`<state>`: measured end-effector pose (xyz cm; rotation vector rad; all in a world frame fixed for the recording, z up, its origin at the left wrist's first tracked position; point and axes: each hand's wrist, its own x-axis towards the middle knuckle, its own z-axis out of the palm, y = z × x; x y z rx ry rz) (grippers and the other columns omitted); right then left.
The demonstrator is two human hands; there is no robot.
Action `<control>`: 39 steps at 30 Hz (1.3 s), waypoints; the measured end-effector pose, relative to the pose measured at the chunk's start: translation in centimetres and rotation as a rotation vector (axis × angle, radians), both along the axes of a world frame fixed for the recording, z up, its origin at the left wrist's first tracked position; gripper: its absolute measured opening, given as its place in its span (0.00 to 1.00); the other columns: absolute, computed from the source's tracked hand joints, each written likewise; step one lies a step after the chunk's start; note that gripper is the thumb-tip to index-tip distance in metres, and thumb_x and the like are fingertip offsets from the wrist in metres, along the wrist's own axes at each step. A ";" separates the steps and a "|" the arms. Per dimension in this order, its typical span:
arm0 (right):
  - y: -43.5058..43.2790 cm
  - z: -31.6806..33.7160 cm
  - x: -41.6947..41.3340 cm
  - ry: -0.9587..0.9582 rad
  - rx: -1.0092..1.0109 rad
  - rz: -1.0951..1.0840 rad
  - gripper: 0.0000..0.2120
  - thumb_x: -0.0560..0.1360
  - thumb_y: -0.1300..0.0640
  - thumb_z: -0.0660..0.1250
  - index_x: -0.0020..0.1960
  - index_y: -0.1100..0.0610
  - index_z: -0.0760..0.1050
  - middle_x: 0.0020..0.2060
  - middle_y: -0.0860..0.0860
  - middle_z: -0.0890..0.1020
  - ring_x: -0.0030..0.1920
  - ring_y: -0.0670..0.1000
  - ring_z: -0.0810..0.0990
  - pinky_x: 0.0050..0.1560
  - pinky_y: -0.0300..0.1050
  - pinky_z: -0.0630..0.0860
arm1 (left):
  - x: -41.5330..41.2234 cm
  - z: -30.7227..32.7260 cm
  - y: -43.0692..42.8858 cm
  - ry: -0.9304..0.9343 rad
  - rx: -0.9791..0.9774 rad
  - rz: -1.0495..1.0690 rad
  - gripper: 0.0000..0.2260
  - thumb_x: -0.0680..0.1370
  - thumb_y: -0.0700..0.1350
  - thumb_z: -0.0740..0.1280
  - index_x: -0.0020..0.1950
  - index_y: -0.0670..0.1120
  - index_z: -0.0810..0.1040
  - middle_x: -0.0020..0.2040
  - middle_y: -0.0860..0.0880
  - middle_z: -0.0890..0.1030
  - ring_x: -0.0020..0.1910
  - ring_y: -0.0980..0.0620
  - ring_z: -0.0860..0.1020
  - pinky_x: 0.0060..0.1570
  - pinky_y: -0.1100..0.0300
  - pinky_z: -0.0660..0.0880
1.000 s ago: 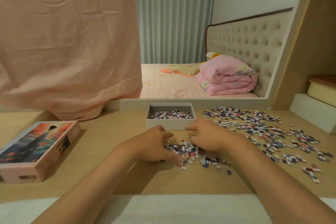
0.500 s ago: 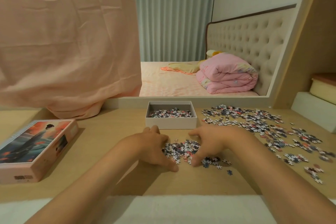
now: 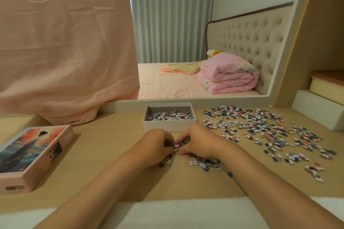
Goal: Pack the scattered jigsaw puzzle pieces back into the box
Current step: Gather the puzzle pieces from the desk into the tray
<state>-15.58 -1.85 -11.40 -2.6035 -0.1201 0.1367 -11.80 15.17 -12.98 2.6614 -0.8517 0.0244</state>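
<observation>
at centre frame, just below the box (image 3: 164,126), our left hand (image 3: 156,145) and right hand (image 3: 198,141) curl their fingers round a heap of pieces (image 3: 179,144). we judge them light, thin and loose, so we cup from beneath; more lie scattered at right.

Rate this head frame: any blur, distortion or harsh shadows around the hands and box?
Head view: wide-angle distortion leans the pale frame at right; lighting is warm and soft, with only a faint shadow beside the lid; box and scattered pieces read sharp; the bunched pieces between left hand and right hand look slightly smeared.
</observation>
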 end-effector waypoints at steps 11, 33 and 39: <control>-1.5 0.8 2.1 -0.070 0.341 -0.080 0.06 0.71 0.62 0.76 0.48 0.55 0.86 0.37 0.54 0.87 0.39 0.53 0.86 0.46 0.52 0.84 | 3.8 2.2 0.4 0.164 -0.265 -0.024 0.09 0.74 0.48 0.74 0.47 0.42 0.82 0.40 0.40 0.82 0.33 0.54 0.82 0.43 0.51 0.81; 0.6 0.5 12.0 -0.258 0.115 -0.082 0.15 0.76 0.61 0.70 0.63 0.53 0.81 0.58 0.51 0.83 0.56 0.49 0.80 0.60 0.47 0.76 | 12.8 1.0 0.4 -0.013 -0.270 -0.014 0.16 0.76 0.48 0.71 0.64 0.52 0.80 0.59 0.52 0.82 0.55 0.53 0.79 0.53 0.58 0.74; 0.2 0.5 11.1 -0.198 -0.064 -0.045 0.13 0.81 0.50 0.62 0.53 0.53 0.84 0.40 0.49 0.84 0.41 0.50 0.80 0.42 0.45 0.76 | 12.4 1.0 0.4 -0.145 -0.044 0.037 0.14 0.82 0.51 0.60 0.46 0.48 0.83 0.31 0.53 0.76 0.33 0.51 0.73 0.33 0.57 0.66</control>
